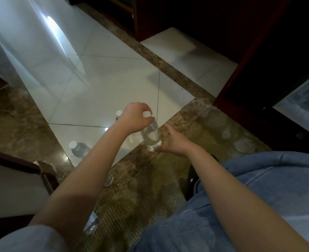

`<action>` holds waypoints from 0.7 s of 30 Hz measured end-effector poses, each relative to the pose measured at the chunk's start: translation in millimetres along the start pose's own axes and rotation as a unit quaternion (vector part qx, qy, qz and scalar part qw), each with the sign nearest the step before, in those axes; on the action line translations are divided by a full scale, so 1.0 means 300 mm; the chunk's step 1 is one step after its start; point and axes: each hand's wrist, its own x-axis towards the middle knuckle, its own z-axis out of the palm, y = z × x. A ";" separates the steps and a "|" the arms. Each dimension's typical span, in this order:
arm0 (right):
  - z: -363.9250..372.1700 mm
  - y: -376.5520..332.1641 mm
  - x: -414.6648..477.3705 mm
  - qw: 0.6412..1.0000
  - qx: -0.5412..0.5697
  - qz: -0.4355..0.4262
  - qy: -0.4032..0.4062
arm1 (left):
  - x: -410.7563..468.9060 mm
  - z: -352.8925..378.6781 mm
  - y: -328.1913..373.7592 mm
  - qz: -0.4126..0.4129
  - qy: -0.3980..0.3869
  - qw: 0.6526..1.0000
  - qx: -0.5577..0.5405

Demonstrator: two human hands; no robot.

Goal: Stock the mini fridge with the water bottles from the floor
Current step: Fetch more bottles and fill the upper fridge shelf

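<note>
A clear water bottle (151,133) with a white cap hangs tilted above the floor. My left hand (134,119) grips it at the neck, fingers curled round the cap. My right hand (173,142) cups the bottle's base from the right, fingers under the bottom. Another capped bottle (118,113) stands on the white tile just behind my left hand, mostly hidden. A third bottle (79,149) stands at the tile's edge to the left of my left forearm. Parts of two more clear bottles (92,224) show under my left arm.
Dark red-brown cabinet (241,84) stands at the right, with a pale surface (304,100) beyond it. A brown marble strip (170,70) crosses the white tiles. A wooden furniture corner (31,168) sits at the left. My denim-clad leg (259,206) fills the lower right.
</note>
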 end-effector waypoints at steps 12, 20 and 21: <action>-0.006 0.056 -0.021 0.989 0.095 -0.015 0.115 | -0.155 0.049 0.074 -0.032 0.082 0.971 -0.222; 0.027 0.025 -0.033 0.993 0.064 -0.029 0.095 | -0.366 0.171 -0.382 -0.269 0.145 0.944 -0.123; 0.032 0.020 -0.036 0.994 0.058 -0.033 0.092 | -0.394 0.181 -0.417 -0.295 0.148 0.936 -0.123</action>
